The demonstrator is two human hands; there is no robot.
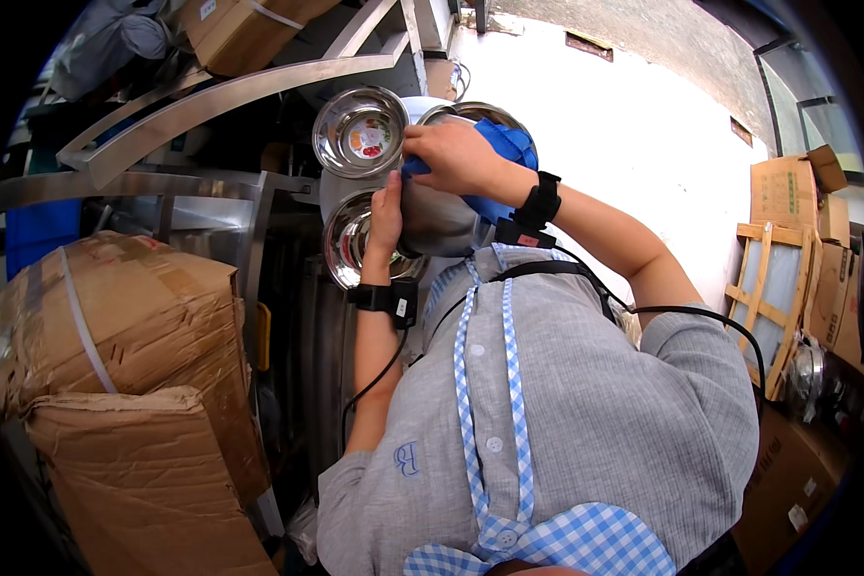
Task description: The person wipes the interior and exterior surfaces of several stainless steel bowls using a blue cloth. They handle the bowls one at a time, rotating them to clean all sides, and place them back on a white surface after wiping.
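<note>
In front of my body is a shiny steel vessel, tilted so that its outer side shows. My left hand is closed at its left edge, thumb up, with the other fingers mostly hidden. Over the vessel's top my right hand bends down, its fingers closed on a blue cloth that drapes past the wrist on the right. A steel bowl with a colourful round sticker inside lies just beyond my left hand. Another steel bowl is beside my left wrist. Behind the cloth, part of a further bowl shows.
Large taped cartons are stacked at the left, below a metal frame. Another carton rests at the top left. On the right are a wooden crate and more cardboard boxes. Black cables run from my wrist straps.
</note>
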